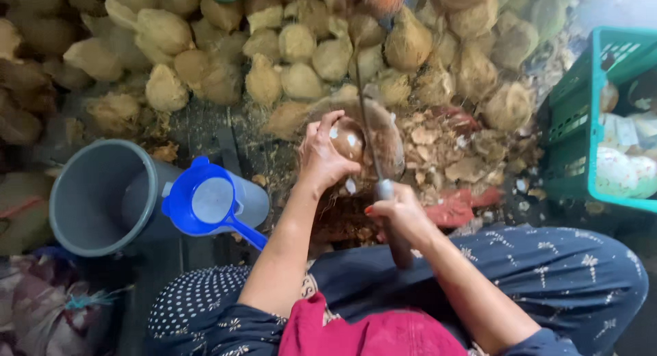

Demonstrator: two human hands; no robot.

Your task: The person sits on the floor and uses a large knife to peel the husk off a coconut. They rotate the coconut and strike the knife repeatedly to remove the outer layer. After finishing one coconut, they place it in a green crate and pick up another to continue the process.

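Before you lies a dark, littered floor (205, 133) bearing a heap of husked coconuts (301, 48). Husk scraps (452, 150) lie scattered there; a grey bucket (89, 198) and a green crate (582, 123) stand on it.

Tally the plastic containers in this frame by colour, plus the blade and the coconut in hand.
Grey bucket: 1
Blue strainer scoop: 1
Green crate: 1
Long knife: 1, in right hand
Held coconut: 1, in left hand
Total: 5

Grey bucket (89, 205), blue strainer (205, 202), teal crate (571, 123), seemingly brown coconut (349, 138)
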